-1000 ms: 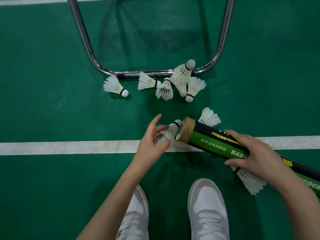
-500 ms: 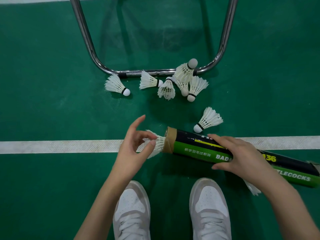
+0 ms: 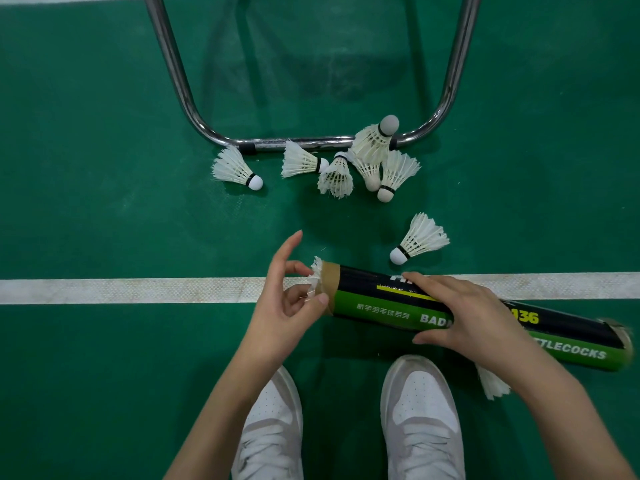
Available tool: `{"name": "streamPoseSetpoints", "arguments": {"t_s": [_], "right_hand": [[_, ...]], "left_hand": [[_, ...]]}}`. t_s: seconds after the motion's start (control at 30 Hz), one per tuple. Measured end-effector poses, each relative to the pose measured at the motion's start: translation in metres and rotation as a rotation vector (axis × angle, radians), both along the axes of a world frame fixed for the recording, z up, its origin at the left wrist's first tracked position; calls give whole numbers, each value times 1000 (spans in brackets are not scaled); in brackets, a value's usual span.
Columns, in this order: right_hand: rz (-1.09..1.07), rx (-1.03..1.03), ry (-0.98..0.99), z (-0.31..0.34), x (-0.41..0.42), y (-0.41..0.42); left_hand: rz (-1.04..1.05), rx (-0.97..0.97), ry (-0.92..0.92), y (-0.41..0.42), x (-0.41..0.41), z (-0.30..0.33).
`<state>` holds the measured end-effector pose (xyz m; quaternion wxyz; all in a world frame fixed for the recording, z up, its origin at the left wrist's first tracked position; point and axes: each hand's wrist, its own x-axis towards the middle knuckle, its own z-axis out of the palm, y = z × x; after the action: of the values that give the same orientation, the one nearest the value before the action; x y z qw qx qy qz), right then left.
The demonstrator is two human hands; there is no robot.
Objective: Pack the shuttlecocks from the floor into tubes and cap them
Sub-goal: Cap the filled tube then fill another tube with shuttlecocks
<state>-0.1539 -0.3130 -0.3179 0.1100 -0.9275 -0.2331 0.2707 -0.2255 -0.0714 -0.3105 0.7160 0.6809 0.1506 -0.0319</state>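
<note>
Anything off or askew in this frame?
Mostly normal. One shuttlecock lies half hidden under the right hand and tube, easy to miss. Another leans upside down against the metal frame, cork up.

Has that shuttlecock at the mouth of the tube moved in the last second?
Yes. The shuttlecock has gone deeper into the tube: only its feather tips now stick out, over the white court line, pushed by the left hand.

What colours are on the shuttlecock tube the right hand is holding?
Head view: the tube is black above and green below, with a yellow stripe, pale lettering and a brown cardboard rim.
</note>
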Motion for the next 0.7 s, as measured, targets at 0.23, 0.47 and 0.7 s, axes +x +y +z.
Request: {"name": "streamPoseSetpoints", "arguments": {"t_s": [0.23,0.47,0.7], "right_hand": [[2,2,4,3,-2,0],[3,13,1,5,0,3],[12,35,-1,7,0,7]], "left_hand": [[-18,7,-1,-3,-2,0],[-65,100,-68,-6,-1,-1],[-114,216,-130,-12,2,3]]}}
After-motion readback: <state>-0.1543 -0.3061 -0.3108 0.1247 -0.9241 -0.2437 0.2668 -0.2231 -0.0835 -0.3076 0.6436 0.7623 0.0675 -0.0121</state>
